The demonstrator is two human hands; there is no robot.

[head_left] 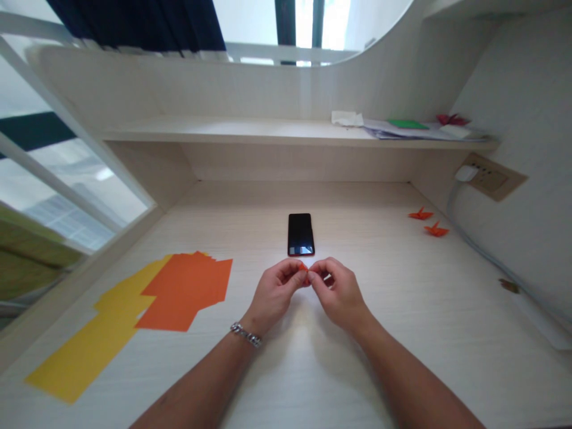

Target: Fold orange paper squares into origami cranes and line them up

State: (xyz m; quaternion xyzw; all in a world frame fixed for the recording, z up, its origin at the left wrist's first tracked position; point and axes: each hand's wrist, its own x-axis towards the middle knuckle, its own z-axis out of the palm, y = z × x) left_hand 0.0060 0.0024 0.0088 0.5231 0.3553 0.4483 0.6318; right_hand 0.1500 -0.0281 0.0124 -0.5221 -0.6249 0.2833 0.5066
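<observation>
My left hand (276, 291) and my right hand (338, 290) meet over the middle of the pale wooden desk (402, 333). Both pinch a small folded piece of orange paper (304, 267), of which only a tip shows between the fingertips. A metal bracelet sits on my left wrist. Just beyond the hands lies a black phone (300, 233), face up.
Orange paper sheets (185, 289) overlap yellow sheets (89, 351) on the desk's left. Two small orange folded figures (428, 221) sit at the right rear. A shelf (232, 131) carries papers and a red folded piece (452, 119). A wall socket with a cable (485, 176) is on the right.
</observation>
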